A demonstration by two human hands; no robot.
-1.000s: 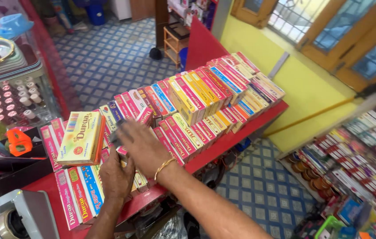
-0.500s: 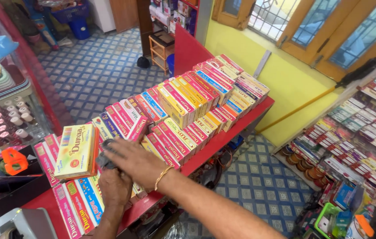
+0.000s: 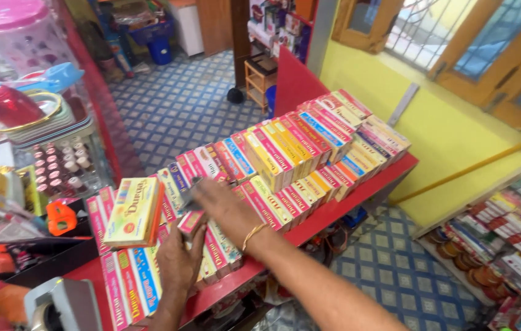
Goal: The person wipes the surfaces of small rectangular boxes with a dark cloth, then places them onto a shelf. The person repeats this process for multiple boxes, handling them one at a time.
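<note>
Rows of long pink, yellow and blue boxes [image 3: 285,153] stand and lie on a red counter [image 3: 358,193]. My right hand [image 3: 224,205], with a gold bracelet on its wrist, presses a dark grey cloth [image 3: 190,186] against the tops of the upright boxes near the row's left end. Just below it, my left hand [image 3: 179,260] grips the end of a pink box [image 3: 190,219] among the flat boxes at the counter's front. A yellow stack of boxes [image 3: 132,211] sits right beside both hands, to their left.
A glass case [image 3: 83,132] holding small bottles [image 3: 64,165] stands to the left, with an orange tool [image 3: 61,217] and a grey machine [image 3: 58,306] near it. Stocked shelves [image 3: 505,233] fill the right. A wooden stool [image 3: 260,73] stands on the blue tiled floor.
My right hand has slid the cloth farther up along the upright boxes. My left hand has opened upward and taken the end of a pink box. The view has shifted right.
</note>
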